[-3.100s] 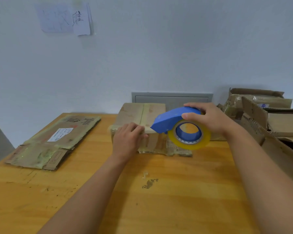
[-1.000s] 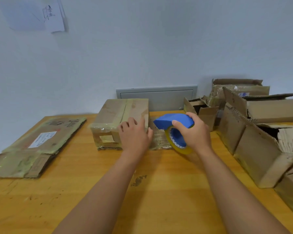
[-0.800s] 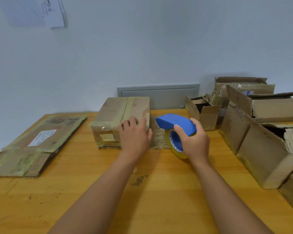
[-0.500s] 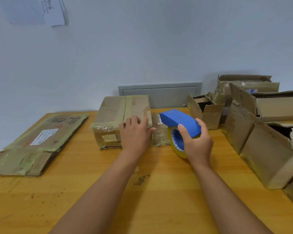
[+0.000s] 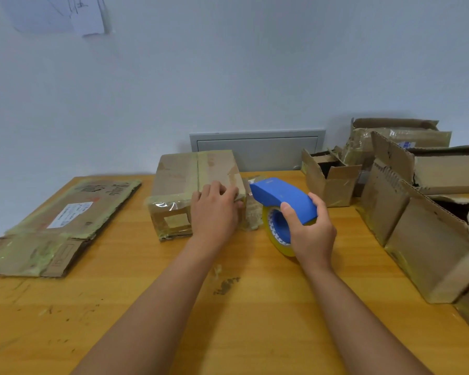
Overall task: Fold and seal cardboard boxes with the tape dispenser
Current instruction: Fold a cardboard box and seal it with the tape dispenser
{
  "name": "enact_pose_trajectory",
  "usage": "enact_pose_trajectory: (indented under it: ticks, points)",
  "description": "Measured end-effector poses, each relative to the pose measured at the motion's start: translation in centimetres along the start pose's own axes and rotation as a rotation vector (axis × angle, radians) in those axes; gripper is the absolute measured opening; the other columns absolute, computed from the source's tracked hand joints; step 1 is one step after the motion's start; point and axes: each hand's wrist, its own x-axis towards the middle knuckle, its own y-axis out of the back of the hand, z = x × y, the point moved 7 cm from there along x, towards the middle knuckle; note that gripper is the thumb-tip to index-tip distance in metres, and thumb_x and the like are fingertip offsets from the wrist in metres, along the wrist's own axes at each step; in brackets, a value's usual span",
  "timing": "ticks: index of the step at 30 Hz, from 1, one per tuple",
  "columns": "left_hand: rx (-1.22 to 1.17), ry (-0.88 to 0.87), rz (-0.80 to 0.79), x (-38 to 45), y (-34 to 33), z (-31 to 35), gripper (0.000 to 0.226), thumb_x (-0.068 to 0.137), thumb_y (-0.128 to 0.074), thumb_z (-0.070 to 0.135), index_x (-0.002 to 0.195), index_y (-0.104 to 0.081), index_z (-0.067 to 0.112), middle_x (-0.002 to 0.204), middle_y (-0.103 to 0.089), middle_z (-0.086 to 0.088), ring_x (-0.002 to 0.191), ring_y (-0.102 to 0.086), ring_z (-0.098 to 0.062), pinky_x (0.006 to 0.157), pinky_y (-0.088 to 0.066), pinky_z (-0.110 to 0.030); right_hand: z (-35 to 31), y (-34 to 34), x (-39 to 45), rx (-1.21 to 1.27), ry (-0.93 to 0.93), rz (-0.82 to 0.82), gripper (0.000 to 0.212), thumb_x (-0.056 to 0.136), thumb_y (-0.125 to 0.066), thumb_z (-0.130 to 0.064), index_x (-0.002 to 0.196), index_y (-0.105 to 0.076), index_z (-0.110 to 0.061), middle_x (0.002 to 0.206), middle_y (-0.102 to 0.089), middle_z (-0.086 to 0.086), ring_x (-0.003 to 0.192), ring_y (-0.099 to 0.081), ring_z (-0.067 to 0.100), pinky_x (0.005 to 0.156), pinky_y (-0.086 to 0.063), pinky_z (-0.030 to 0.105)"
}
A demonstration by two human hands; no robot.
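Two hands (image 5: 214, 212), one box (image 5: 192, 180), one dispenser (image 5: 284, 197)

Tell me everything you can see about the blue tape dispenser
The tape dispenser has a smooth blue, plastic-looking curved cover over a roll of yellowish clear tape on a blue hub. It stands on edge on the wooden table, its nose pointing at the right end of the closed cardboard box. The right hand grips it, fingers over the cover and thumb by the hub. Whether its nose touches the box cannot be told.
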Motion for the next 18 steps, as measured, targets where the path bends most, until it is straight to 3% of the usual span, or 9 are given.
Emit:
enact_pose_trajectory:
  ticks: [3, 6, 11, 18]
  points:
    - [-0.041, -0.013, -0.143, 0.6, 0.3, -0.2, 0.045, 0.096, -0.042, 0.06, 0.124, -0.061, 0.03, 0.115, -0.055, 0.001, 0.11, -0.05, -0.019, 0.092, -0.037, -0.036, 0.0, -0.1, -0.1, -0.005, 0.003, 0.002, 0.081, 0.073, -0.063, -0.066, 0.137, -0.053, -0.018, 0.126, -0.06, -0.003, 0.11, -0.057, 0.017, 0.085, -0.053, 0.034]
    - [-0.103, -0.005, -0.24, 1.8, 0.7, -0.6, 0.046, 0.1, -0.033, 0.057, 0.115, -0.067, 0.03, 0.105, -0.055, 0.001, 0.105, -0.052, -0.02, 0.088, -0.042, -0.038, -0.1, -0.2, -0.3, -0.028, 0.015, -0.007, 0.077, 0.075, -0.064, -0.063, 0.137, -0.052, -0.019, 0.122, -0.058, -0.005, 0.108, -0.057, 0.016, 0.086, -0.054, 0.038]
    - [-0.164, -0.007, -0.285, 3.6, 0.4, -1.2, 0.03, 0.096, -0.054, 0.052, 0.103, -0.069, 0.027, 0.099, -0.054, 0.003, 0.101, -0.05, -0.018, 0.086, -0.046, -0.038, -0.2, -0.2, -0.5, -0.05, 0.034, -0.01, 0.073, 0.077, -0.065, -0.062, 0.135, -0.052, -0.02, 0.12, -0.057, -0.008, 0.108, -0.057, 0.017, 0.087, -0.054, 0.042]
    - [-0.164, -0.106, -0.234, 3.3, 0.1, -1.6, 0.037, 0.089, -0.063, 0.052, 0.116, -0.067, 0.027, 0.098, -0.049, 0.003, 0.094, -0.039, -0.013, 0.076, -0.032, -0.03, 0.0, -0.3, -0.4, -0.062, 0.039, -0.008, 0.067, 0.082, -0.072, -0.054, 0.135, -0.052, -0.019, 0.117, -0.055, -0.01, 0.108, -0.057, 0.018, 0.086, -0.054, 0.041]
